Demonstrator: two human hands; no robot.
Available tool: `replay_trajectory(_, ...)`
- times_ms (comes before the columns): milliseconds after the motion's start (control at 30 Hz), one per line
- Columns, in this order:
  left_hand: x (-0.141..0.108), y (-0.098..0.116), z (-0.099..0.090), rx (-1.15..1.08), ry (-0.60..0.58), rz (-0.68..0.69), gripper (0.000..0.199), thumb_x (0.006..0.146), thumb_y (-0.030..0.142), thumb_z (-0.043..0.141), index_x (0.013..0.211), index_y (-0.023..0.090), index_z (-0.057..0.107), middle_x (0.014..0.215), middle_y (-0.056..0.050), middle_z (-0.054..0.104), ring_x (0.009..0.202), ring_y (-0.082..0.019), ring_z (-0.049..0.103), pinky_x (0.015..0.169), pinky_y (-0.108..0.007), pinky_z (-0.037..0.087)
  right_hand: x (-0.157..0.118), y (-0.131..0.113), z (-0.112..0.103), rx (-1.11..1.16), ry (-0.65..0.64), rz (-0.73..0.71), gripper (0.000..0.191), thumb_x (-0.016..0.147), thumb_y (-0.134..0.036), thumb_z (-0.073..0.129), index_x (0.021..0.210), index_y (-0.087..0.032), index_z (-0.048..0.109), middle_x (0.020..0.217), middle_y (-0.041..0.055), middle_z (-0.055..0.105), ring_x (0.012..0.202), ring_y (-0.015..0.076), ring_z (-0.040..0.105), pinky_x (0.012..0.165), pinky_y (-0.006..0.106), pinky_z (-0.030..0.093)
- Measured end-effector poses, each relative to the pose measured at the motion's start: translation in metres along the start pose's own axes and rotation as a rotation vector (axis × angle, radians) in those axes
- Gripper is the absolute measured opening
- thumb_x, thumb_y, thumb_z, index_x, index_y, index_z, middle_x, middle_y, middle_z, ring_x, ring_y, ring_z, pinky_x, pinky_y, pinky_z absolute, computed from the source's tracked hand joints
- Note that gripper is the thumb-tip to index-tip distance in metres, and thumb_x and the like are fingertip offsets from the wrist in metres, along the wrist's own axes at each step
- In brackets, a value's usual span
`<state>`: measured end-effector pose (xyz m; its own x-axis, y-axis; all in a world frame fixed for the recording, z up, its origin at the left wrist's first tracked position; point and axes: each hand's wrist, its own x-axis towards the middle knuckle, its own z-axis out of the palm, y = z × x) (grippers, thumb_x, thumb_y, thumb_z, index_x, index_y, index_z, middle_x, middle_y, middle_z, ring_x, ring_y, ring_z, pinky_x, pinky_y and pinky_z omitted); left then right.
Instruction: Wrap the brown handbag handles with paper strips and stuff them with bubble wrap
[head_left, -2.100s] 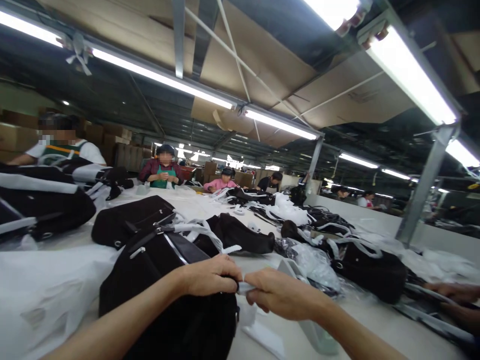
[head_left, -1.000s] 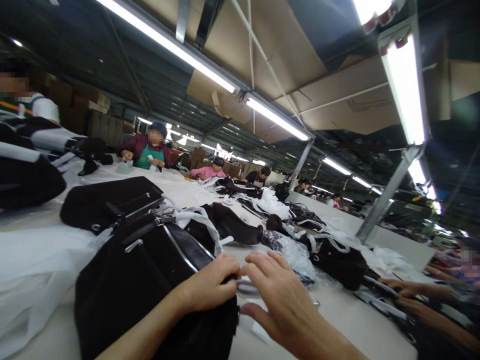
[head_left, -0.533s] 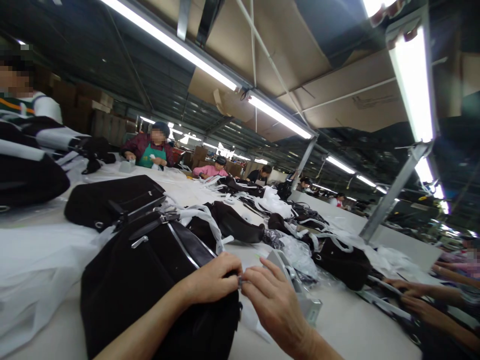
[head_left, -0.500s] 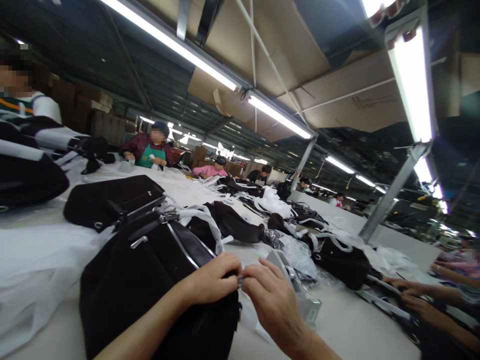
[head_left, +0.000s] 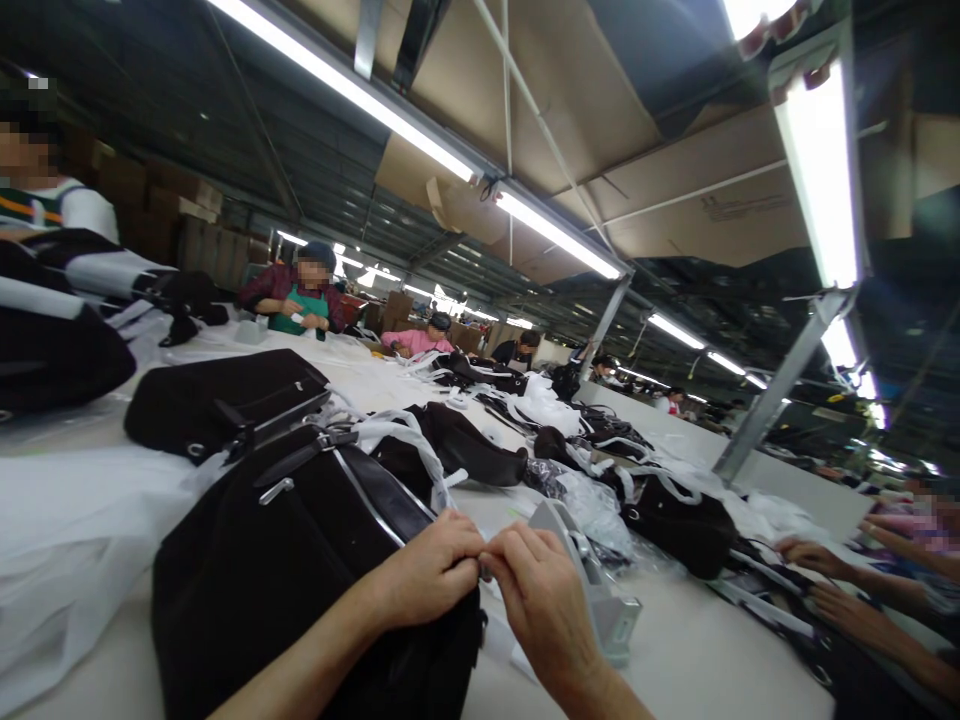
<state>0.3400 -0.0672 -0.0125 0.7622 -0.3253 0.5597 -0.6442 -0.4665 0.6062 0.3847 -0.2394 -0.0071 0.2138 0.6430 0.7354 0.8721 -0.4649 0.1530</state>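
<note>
Black zippered bag (head_left: 300,610) lies on the white work surface (head_left: 675,640) directly under the fingers, with its silver-edged seam and a zip pull (head_left: 275,490) running up and away from them. Far left of the fingers, a white plastic sheet (head_left: 75,560) spreads beside the bag. Past the bag's far end, also left of the fingers, lies a second black bag (head_left: 221,405), and a person in a striped top (head_left: 45,195) sits beyond it.

The left hand (head_left: 427,565) rests on the top edge of the bag. The right hand (head_left: 540,610) comes in from the other side. Their fingers (head_left: 465,545) are closed in a tight pinch, meeting on a small tab (head_left: 484,572) at the bag's edge, which the fingertips mostly hide. A second ago the right hand was spread open and apart from the left; now the two hands press together.

Just right of the fingers stands a tilted pale plastic holder (head_left: 592,590). Farther out lie a black bag with white handles (head_left: 461,450), a crumpled clear plastic bag (head_left: 592,525) and another black bag (head_left: 679,525). Well beyond the fingers, a person in a green apron (head_left: 304,308) works at the far end. At the right edge are a co-worker's hands (head_left: 814,558). Printing on an overhead cardboard sheet (head_left: 727,208) is too blurred to read.
</note>
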Motion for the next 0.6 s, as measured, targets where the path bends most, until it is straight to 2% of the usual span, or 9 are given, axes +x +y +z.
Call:
replay_trajectory(100,-0.001,0.002,-0.001,-0.022,-0.004,0.0,0.011,0.078,0.013,0.046,0.07,0.02,0.047,0.076,0.0,0.054,0.084,-0.018,0.051,0.088,-0.032,0.037,-0.003,0.001,0.004,0.036,-0.014,0.042,0.023,0.101,-0.022,0.045,0.079,-0.023,0.054,0.073,0.001,0.062,0.066,0.0199,0.054,0.064,0.032,0.035)
replay_trajectory(233,-0.001,0.003,-0.001,-0.054,0.009,-0.027,0.017,0.085,0.018,0.047,0.069,0.02,0.053,0.078,0.0,0.059,0.085,-0.018,0.053,0.091,-0.032,0.038,-0.004,0.001,0.007,0.2,0.0,0.206,0.013,0.097,-0.025,0.052,0.084,-0.024,0.053,0.07,-0.0013,0.063,0.063,0.0188,0.057,0.059,0.029,0.04)
replay_trajectory(300,0.0,0.001,0.0,-0.065,0.02,-0.043,0.02,0.086,0.016,0.046,0.068,0.019,0.053,0.078,-0.001,0.06,0.088,-0.019,0.054,0.091,-0.033,0.038,-0.002,0.001,0.004,0.233,-0.011,0.204,0.012,0.098,-0.023,0.049,0.087,-0.024,0.053,0.072,-0.0009,0.064,0.064,0.0181,0.059,0.059,0.029,0.043)
replay_trajectory(333,0.0,0.0,0.001,-0.068,0.022,-0.048,0.021,0.086,0.016,0.046,0.066,0.019,0.052,0.077,-0.001,0.06,0.088,-0.019,0.054,0.091,-0.033,0.038,-0.001,0.001,0.0,0.209,-0.012,0.146,0.011,0.098,-0.021,0.047,0.09,-0.024,0.054,0.079,0.0012,0.066,0.07,0.0188,0.062,0.064,0.03,0.047)
replay_trajectory(400,0.001,-0.001,0.001,-0.073,0.024,-0.057,0.024,0.086,0.017,0.047,0.062,0.019,0.048,0.074,0.0,0.057,0.084,-0.018,0.053,0.09,-0.032,0.039,0.003,0.003,-0.009,0.11,-0.004,-0.046,0.011,0.098,-0.019,0.047,0.096,-0.023,0.058,0.1,0.0068,0.069,0.09,0.0218,0.065,0.084,0.039,0.049)
replay_trajectory(467,0.001,-0.002,0.0,-0.076,0.021,-0.061,0.026,0.085,0.017,0.048,0.06,0.019,0.044,0.071,0.001,0.054,0.081,-0.017,0.052,0.089,-0.031,0.04,0.005,0.006,-0.017,0.016,-0.002,-0.236,0.01,0.098,-0.019,0.051,0.1,-0.02,0.06,0.114,0.011,0.067,0.105,0.0241,0.063,0.101,0.046,0.041)
replay_trajectory(533,0.002,-0.003,-0.001,-0.076,0.012,-0.06,0.025,0.085,0.016,0.047,0.06,0.019,0.046,0.071,0.001,0.054,0.081,-0.017,0.053,0.088,-0.03,0.04,0.006,0.009,-0.021,-0.01,0.0,-0.346,0.009,0.097,-0.017,0.053,0.101,-0.018,0.061,0.11,0.0112,0.069,0.1,0.022,0.064,0.098,0.042,0.044)
replay_trajectory(600,0.001,-0.003,-0.001,-0.068,0.009,-0.059,0.023,0.085,0.016,0.047,0.063,0.019,0.05,0.074,0.0,0.057,0.084,-0.017,0.054,0.088,-0.029,0.041,0.004,0.01,-0.02,0.003,-0.006,-0.361,0.01,0.097,-0.015,0.054,0.103,-0.017,0.062,0.101,0.0093,0.071,0.086,0.0191,0.065,0.08,0.034,0.05)
